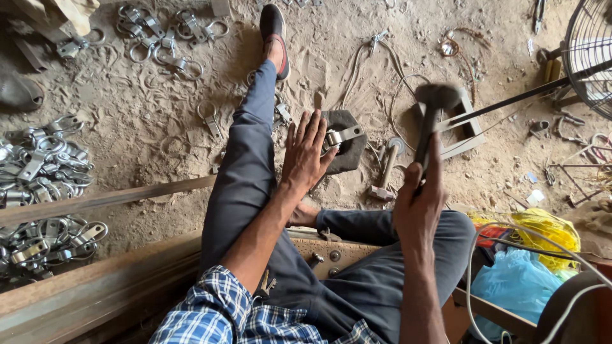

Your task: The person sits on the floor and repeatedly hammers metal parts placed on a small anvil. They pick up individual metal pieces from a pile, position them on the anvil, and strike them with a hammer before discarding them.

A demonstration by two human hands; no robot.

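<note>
My right hand (419,202) is shut around the dark handle of a hammer (433,109), whose blurred head is raised above the sandy ground. My left hand (307,153) lies with fingers spread against a dark iron block (349,150). On that block rests a bent metal clamp strip (341,136), touched by my left thumb side. My left leg in grey trousers stretches out past the block, ending in a dark shoe (275,32).
Piles of finished metal clamps (39,185) lie at the left, with more clamps (167,37) at the top left. A second hammer (386,172) lies beside the block. A fan (591,51) stands at the top right. Blue and yellow bags (526,261) sit at the lower right. A rusty steel beam (95,286) runs along the bottom left.
</note>
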